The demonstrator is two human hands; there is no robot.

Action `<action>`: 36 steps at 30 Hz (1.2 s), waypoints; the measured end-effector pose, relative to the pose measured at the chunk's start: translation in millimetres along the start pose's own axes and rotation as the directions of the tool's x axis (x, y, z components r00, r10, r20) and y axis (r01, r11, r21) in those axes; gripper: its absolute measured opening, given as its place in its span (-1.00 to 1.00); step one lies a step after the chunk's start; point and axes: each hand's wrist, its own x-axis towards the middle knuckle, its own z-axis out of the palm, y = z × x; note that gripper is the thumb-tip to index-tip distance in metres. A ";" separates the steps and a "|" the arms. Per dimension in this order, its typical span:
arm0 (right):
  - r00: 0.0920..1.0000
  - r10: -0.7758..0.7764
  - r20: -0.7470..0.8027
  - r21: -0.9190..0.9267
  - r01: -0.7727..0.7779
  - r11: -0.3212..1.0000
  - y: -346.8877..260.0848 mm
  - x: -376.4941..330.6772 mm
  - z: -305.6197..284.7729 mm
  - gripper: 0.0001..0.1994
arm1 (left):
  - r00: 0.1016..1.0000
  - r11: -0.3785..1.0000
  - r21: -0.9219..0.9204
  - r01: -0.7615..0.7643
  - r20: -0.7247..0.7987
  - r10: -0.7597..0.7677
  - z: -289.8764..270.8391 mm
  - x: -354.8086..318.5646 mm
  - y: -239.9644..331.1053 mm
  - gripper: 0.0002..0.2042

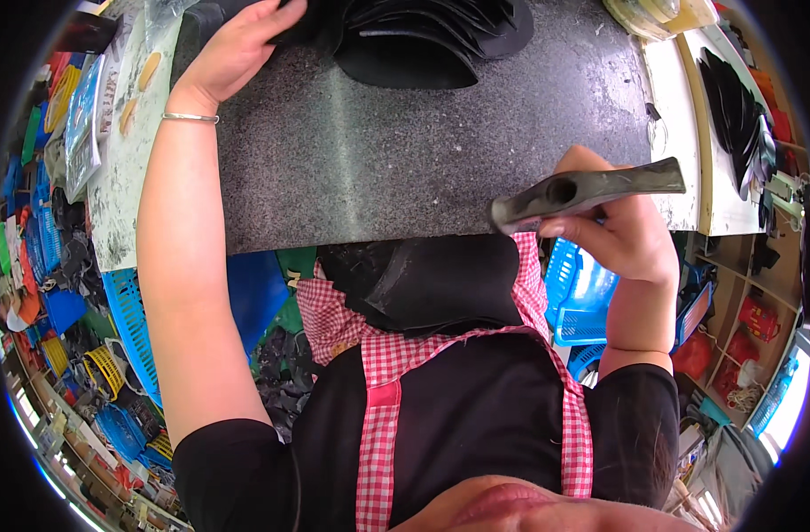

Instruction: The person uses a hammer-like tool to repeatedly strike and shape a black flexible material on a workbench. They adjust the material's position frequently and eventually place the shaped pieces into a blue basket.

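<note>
My left hand (237,49) reaches to the far left of the dark work slab, thumb stretched out, its fingertips over black sheet pieces at the top edge. Some of its fingers are cut off by that edge. Beside it lies a fanned stack of curved black pieces (414,58). My right hand (631,235) grips a hammer (600,186) above the slab's near right part; the metal head faces up and the handle is hidden beneath it. More black pieces (449,279) rest on my lap, over a red-and-white checked apron (383,443).
The speckled slab (334,177) lies on a pale table (126,208). A round tub (658,18) stands at the far right, near another black stack (733,115). Blue plastic baskets (582,293) sit below the edge. Shelves (746,301) hold goods at right.
</note>
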 end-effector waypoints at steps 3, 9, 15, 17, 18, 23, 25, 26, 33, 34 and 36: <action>0.999 0.021 -0.048 -0.073 -0.025 0.997 -4.4 -4.8 -10.0 -0.73 | 0.908 0.910 -0.127 -0.395 -0.200 0.367 52.6 -18.6 41.1 -0.63; 0.883 -0.141 -0.447 0.107 0.210 0.972 -28.5 -8.7 -11.8 -0.67 | 0.736 0.409 0.613 -0.677 0.540 0.409 162.6 -114.2 64.4 -0.64; 0.977 0.177 -0.121 -0.236 -0.201 0.951 -18.0 18.4 3.5 -0.78 | 0.831 0.666 0.601 -0.442 0.553 0.052 171.0 -181.8 -16.6 -0.56; 0.993 -0.016 -0.118 -0.359 -0.028 0.933 -3.4 29.4 17.2 -0.77 | 0.915 0.776 0.556 -0.299 0.397 0.068 181.9 -193.4 -29.4 -0.60; 0.992 -0.106 -0.070 -0.410 0.068 0.910 7.6 33.7 20.0 -0.75 | 0.947 0.824 0.518 -0.230 0.316 0.066 185.9 -197.1 -34.5 -0.62; 0.987 -0.147 -0.066 -0.506 0.094 0.857 18.0 35.3 33.9 -0.70 | 0.733 0.480 0.556 -0.679 0.476 0.486 148.0 -145.3 -28.8 -0.51; 0.994 -0.100 -0.042 -0.502 0.065 0.862 18.2 36.2 34.6 -0.70 | 0.900 0.904 0.112 -0.412 0.207 0.384 148.4 -124.2 8.8 -0.47; 0.996 -0.078 -0.047 -0.497 0.044 0.866 14.5 37.1 34.3 -0.72 | 0.986 0.948 -0.276 -0.156 0.017 0.167 145.4 -116.2 35.4 -0.43; 0.997 -0.016 -0.080 -0.475 -0.024 0.880 8.9 34.1 37.1 -0.76 | 0.758 0.343 0.846 -0.409 0.106 0.643 134.6 -101.7 27.8 -0.80; 0.996 -0.026 -0.083 -0.480 -0.017 0.877 9.1 35.1 36.7 -0.76 | 0.777 0.309 0.808 -0.502 0.264 0.571 149.6 -105.7 23.6 -0.80; 0.997 -0.027 -0.067 -0.489 -0.009 0.872 8.8 36.0 35.1 -0.77 | 0.747 0.255 0.765 -0.591 0.400 0.532 164.3 -105.1 6.0 -0.77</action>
